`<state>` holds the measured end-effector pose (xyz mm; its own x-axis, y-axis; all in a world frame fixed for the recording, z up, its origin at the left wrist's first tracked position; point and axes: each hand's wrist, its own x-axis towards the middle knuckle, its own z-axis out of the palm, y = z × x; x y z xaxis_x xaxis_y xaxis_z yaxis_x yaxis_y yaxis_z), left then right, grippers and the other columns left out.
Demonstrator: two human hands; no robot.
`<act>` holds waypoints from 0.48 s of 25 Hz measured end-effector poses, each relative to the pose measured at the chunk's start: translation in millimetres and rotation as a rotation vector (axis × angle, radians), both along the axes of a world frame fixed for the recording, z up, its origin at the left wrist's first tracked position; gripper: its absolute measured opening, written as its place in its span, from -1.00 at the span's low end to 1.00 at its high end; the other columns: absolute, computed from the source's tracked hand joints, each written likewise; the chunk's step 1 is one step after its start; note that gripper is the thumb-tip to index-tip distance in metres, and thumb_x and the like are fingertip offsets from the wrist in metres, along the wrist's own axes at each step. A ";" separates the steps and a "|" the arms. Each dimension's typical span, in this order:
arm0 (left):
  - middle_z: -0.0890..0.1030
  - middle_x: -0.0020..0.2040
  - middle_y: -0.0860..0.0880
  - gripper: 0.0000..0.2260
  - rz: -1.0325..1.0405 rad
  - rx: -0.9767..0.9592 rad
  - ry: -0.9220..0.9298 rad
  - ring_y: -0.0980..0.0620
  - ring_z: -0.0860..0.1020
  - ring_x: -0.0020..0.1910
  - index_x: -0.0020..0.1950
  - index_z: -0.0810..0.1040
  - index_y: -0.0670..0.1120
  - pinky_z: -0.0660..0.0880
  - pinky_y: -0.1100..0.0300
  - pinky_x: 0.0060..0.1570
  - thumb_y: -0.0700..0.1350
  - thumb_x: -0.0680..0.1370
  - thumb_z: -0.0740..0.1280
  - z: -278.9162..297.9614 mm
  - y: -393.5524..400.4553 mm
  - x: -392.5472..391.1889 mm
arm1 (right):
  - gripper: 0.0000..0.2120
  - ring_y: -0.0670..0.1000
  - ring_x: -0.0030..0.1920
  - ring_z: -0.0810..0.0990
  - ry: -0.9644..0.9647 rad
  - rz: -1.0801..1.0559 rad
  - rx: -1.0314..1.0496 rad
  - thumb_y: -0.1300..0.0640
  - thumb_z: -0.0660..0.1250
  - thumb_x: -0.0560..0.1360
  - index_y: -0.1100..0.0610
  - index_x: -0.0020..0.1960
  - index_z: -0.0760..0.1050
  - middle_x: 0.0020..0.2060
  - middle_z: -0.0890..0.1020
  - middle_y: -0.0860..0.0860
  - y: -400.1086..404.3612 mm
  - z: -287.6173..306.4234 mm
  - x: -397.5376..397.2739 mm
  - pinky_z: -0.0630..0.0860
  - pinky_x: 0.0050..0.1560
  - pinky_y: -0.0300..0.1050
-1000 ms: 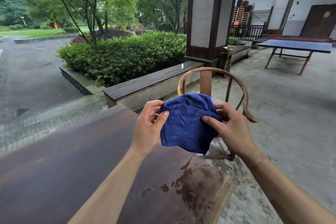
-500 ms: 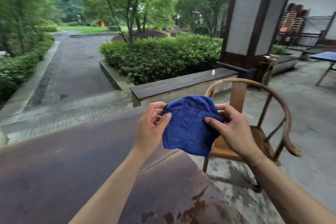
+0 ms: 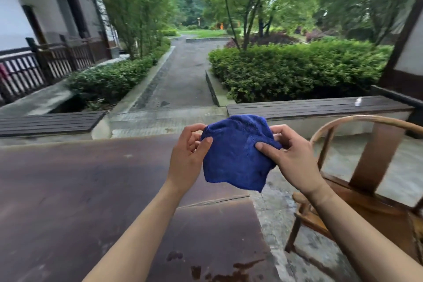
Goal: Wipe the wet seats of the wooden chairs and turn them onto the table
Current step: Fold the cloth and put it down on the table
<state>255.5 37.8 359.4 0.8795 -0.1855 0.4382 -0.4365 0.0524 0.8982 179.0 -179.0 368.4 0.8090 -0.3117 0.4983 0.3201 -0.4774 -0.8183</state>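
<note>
I hold a blue cloth (image 3: 235, 153) up in front of me with both hands. My left hand (image 3: 188, 158) pinches its left edge and my right hand (image 3: 290, 160) pinches its right edge, so the cloth hangs between them above the far corner of the dark brown table (image 3: 80, 190). A wooden chair (image 3: 366, 178) with a curved back rail stands upright on the paving to the right of the table, its seat partly behind my right forearm. Wet patches show on the table's near edge.
Two low dark slatted benches (image 3: 315, 106) (image 3: 45, 121) run across the far side, with a small white bottle (image 3: 358, 101) on the right one. Hedges, a paved path and a railing lie beyond. A pillar (image 3: 407, 52) rises at the right edge.
My view has swung to the left, so the chair now sits further right and the left bench and railing have come into sight. Both hands still hold the cloth the same way.
</note>
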 end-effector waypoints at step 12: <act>0.63 -0.11 -0.07 -0.80 0.091 0.035 0.120 -0.01 0.61 -0.17 -0.04 0.56 0.31 0.57 -0.04 -0.16 -0.04 0.51 0.37 -62.8 26.6 -39.4 | -0.78 0.12 -0.15 0.69 0.175 0.138 0.086 0.16 0.51 0.49 -0.12 -0.01 0.56 -0.21 0.72 -0.04 21.1 -64.6 -15.0 0.63 -0.11 0.11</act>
